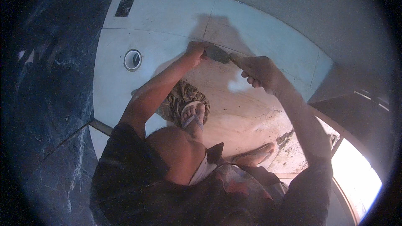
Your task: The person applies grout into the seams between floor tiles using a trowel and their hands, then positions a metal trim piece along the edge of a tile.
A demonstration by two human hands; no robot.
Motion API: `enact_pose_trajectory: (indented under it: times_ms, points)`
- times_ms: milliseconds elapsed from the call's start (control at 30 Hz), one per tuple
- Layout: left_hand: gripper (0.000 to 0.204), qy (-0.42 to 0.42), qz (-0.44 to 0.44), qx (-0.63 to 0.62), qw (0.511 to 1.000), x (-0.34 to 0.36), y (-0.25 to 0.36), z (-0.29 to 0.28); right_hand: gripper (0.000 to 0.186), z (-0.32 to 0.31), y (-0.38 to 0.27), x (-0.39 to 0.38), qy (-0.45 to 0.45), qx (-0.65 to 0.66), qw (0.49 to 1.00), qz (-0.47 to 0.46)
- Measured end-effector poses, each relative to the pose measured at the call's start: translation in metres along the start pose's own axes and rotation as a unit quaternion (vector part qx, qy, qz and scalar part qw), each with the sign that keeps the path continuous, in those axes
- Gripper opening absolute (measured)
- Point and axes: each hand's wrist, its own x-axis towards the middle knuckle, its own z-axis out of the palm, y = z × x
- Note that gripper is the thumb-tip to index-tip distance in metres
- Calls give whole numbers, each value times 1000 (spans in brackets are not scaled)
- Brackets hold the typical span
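My right hand [258, 72] is wrapped round the handle of a small pointed trowel [217, 53], held low over the pale floor tiles. The trowel's dark grey blade points left. At the tip end of that blade is my left hand [195, 53], its fingers curled closed. What lies between those fingers is too dark to make out. Both forearms cast shadow on the tiles around a thin joint line [207, 25] beyond the blade. A crumpled brown cloth [180, 96] lies under and around my sandalled left foot [194, 117].
A white round pipe opening [132, 60] is set in the floor at left, with a square black drain [124, 8] beyond it. Dark marbled tiles [58, 71] cover the left wall. Dirt and grit [289, 142] lie at right, near a bright doorway [356, 175].
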Motion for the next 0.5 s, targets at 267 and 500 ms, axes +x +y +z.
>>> enact_pose_trajectory:
  times_ms: [267, 500]
  points:
    - [10, -9, -94, -13, 995, 26, 14, -16, 33, -19, -42, 37, -55, -477, 706, -520]
    - [6, -10, -144, 35, 989, 40, 35, -32, 23, 14, -64, 86, -235, -244, 798, -499]
